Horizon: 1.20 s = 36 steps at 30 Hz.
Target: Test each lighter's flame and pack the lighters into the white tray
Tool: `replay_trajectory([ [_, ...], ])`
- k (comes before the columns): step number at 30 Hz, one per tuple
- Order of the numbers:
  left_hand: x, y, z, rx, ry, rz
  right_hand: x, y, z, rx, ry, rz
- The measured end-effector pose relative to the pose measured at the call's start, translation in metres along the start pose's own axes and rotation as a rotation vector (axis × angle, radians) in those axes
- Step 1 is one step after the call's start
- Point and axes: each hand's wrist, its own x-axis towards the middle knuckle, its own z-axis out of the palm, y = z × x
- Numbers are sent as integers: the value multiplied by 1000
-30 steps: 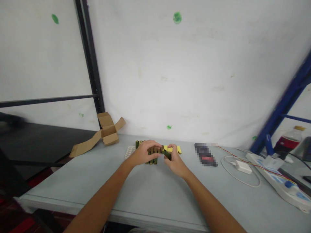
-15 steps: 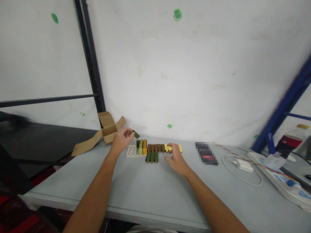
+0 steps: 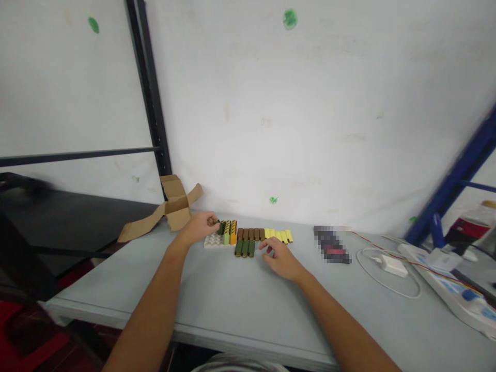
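Observation:
At the white holed tray (image 3: pixel 212 241), my left hand (image 3: pixel 202 226) is closed in a pinch on a small green lighter, mostly hidden by the fingers. Beside those fingers, another green lighter (image 3: pixel 222 228) stands upright in the tray. Light green lighters (image 3: pixel 227 238) and orange lighters (image 3: pixel 233 238) stand in rows at its right side. My right hand (image 3: pixel 282 260) hovers over the table, fingers curved and apart, holding nothing. Close to its fingertips lie three dark green lighters (image 3: pixel 245 248). Behind are a row of brown lighters (image 3: pixel 251 234) and several yellow ones (image 3: pixel 284 236).
An unfolded cardboard box (image 3: pixel 179 203) lies at the back left of the grey table (image 3: pixel 225 299). To the right are a blurred dark item (image 3: pixel 333 247), a white adapter (image 3: pixel 392 265) with cable, and a power strip (image 3: pixel 445 289). A white wall (image 3: pixel 248 129) rises behind.
My left hand has lowered the green lighter from above to the tray's back. My right hand has drawn back slightly from the yellow lighters toward the dark green ones. The view has shifted a little.

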Motion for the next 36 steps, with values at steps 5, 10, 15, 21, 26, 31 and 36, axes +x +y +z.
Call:
replay_trajectory([
  [5, 2, -2, 7, -19, -81, -19, 0, -1, 0, -20, -3, -11],
  [10, 5, -3, 13, -58, -97, -29, 0, 0, 4, -36, 26, -18],
  [15, 7, -6, 19, -40, -122, -28, 2, 1, 11, -161, -10, -165],
  [21, 9, -12, 22, -14, -146, -42, 1, -7, 15, -382, -157, -251],
  [26, 11, -17, 25, -22, -143, -80, 1, -16, 11, -348, -76, -130],
  [31, 9, -21, 20, -79, -226, -107, 0, -18, 12, -362, -15, 92],
  [36, 7, -19, 13, 42, -195, -156, 1, -11, 9, -285, 0, 239],
])
